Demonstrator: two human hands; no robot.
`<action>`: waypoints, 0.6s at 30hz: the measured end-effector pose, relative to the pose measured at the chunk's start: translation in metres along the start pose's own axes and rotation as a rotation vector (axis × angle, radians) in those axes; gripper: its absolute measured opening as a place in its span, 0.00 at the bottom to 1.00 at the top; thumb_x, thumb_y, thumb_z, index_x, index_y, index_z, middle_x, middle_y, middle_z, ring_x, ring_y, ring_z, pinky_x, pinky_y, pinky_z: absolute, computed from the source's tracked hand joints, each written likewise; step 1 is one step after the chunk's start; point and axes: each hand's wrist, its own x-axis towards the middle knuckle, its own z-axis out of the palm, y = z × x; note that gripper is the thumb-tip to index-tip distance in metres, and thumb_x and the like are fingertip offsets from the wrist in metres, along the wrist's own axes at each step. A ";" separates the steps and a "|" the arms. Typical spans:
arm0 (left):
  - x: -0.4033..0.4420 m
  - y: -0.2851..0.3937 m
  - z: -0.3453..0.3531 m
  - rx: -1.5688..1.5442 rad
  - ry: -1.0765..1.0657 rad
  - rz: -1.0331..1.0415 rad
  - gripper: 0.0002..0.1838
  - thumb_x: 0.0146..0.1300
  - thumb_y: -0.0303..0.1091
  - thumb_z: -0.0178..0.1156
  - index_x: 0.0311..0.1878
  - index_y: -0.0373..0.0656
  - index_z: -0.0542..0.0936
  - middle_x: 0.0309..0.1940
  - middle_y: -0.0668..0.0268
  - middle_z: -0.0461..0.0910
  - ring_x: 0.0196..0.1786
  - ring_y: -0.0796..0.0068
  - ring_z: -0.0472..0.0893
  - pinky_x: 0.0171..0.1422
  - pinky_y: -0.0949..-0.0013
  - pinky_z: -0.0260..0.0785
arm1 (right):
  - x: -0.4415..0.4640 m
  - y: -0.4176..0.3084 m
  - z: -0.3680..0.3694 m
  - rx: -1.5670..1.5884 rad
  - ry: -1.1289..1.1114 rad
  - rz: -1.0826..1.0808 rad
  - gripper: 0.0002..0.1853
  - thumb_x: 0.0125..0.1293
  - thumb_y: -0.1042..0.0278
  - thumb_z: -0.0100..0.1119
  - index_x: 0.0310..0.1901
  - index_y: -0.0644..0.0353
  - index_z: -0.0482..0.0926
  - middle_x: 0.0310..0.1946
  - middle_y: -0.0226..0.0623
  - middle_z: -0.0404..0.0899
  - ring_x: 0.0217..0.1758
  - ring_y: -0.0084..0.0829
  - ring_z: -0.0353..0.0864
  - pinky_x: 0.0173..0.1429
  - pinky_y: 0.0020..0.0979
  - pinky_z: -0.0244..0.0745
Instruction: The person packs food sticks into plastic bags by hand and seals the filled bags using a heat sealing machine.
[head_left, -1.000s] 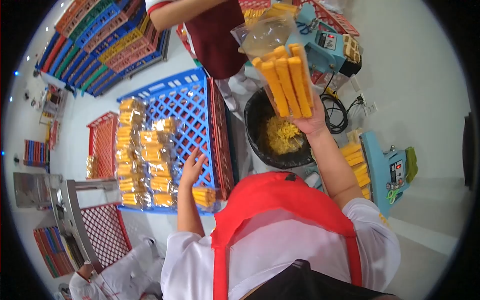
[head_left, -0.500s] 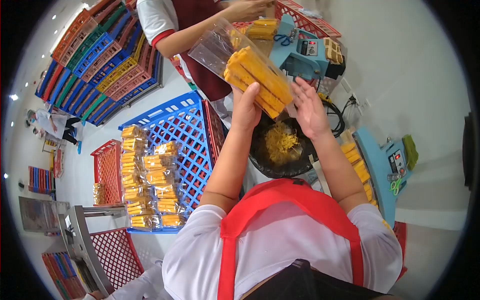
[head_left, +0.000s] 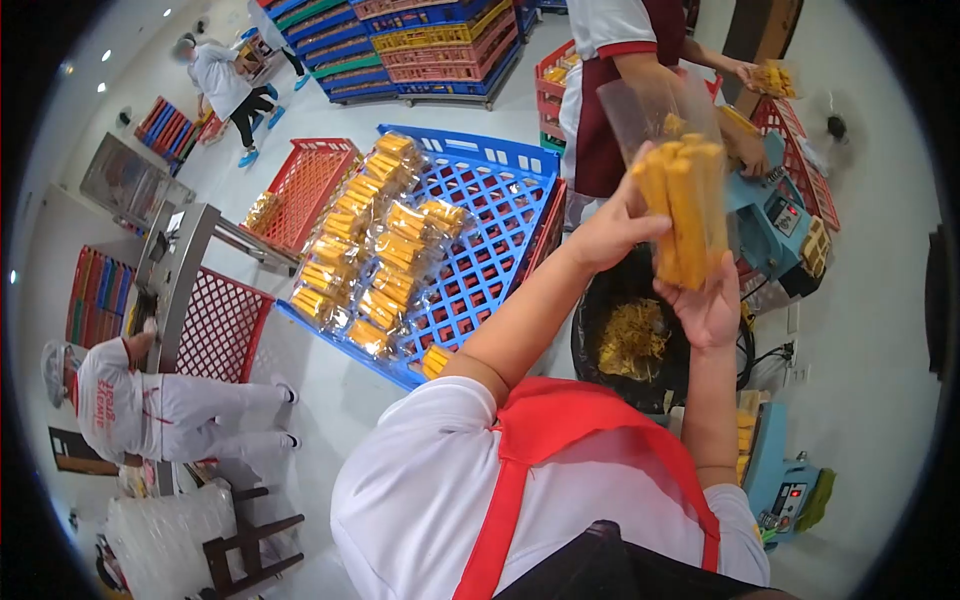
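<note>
Head view finds us holding a clear bag of yellow sticks to the right of the blue crate. Our left hand grips the bag's side, thumb across the front; its other fingers are mostly hidden behind. Our right hand has its fingers closed around the lower end, which is slightly blurred. Inside the blue crate we see rows of filled packets, with another packet at the edge nearest us. Right of that crate, a black-lined bin contains yellow scraps. Two turquoise machines stand farther right of it. Beyond the crate's far right corner, a co-worker in a maroon apron holds a small pack. Left of the crate we see a red crate and a steel tabletop; stacked crates stand beyond its far side.
</note>
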 end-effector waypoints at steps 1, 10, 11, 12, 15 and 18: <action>0.002 0.005 0.002 0.004 0.009 0.006 0.35 0.53 0.35 0.56 0.62 0.44 0.51 0.54 0.61 0.63 0.56 0.68 0.66 0.58 0.65 0.59 | 0.006 0.000 0.001 0.000 -0.007 0.009 0.31 0.62 0.47 0.40 0.59 0.61 0.55 0.52 0.46 0.64 0.51 0.43 0.69 0.46 0.39 0.72; -0.010 -0.022 0.007 -0.218 0.208 0.030 0.33 0.56 0.49 0.53 0.60 0.46 0.55 0.57 0.66 0.61 0.60 0.67 0.62 0.63 0.61 0.53 | 0.015 0.021 -0.007 -0.492 0.168 -0.491 0.37 0.55 0.68 0.57 0.62 0.60 0.45 0.58 0.40 0.54 0.60 0.31 0.56 0.61 0.32 0.52; -0.008 -0.029 0.000 -0.172 0.224 0.016 0.32 0.55 0.44 0.55 0.60 0.46 0.55 0.56 0.66 0.62 0.59 0.67 0.63 0.62 0.61 0.53 | 0.009 0.020 -0.008 -0.348 0.133 -0.417 0.37 0.57 0.59 0.53 0.63 0.60 0.45 0.58 0.40 0.55 0.60 0.33 0.57 0.61 0.36 0.53; -0.006 -0.034 -0.008 -0.121 0.237 0.005 0.32 0.54 0.40 0.57 0.60 0.45 0.55 0.55 0.65 0.62 0.58 0.67 0.63 0.62 0.61 0.54 | 0.003 0.018 -0.010 -0.200 0.091 -0.346 0.37 0.59 0.51 0.50 0.63 0.59 0.44 0.58 0.41 0.56 0.60 0.34 0.58 0.61 0.40 0.53; -0.004 -0.033 -0.007 -0.217 0.115 0.005 0.52 0.47 0.28 0.62 0.65 0.52 0.33 0.58 0.63 0.57 0.60 0.67 0.59 0.63 0.63 0.52 | -0.010 0.014 -0.047 0.173 0.128 -0.029 0.38 0.59 0.37 0.36 0.63 0.56 0.45 0.58 0.42 0.58 0.61 0.38 0.58 0.59 0.47 0.55; -0.010 -0.028 0.014 -0.048 0.000 -0.005 0.63 0.38 0.31 0.69 0.64 0.53 0.26 0.58 0.60 0.56 0.60 0.65 0.60 0.61 0.63 0.54 | -0.017 0.014 -0.050 0.347 -0.014 0.029 0.38 0.56 0.31 0.27 0.63 0.49 0.49 0.61 0.39 0.55 0.61 0.41 0.58 0.57 0.52 0.55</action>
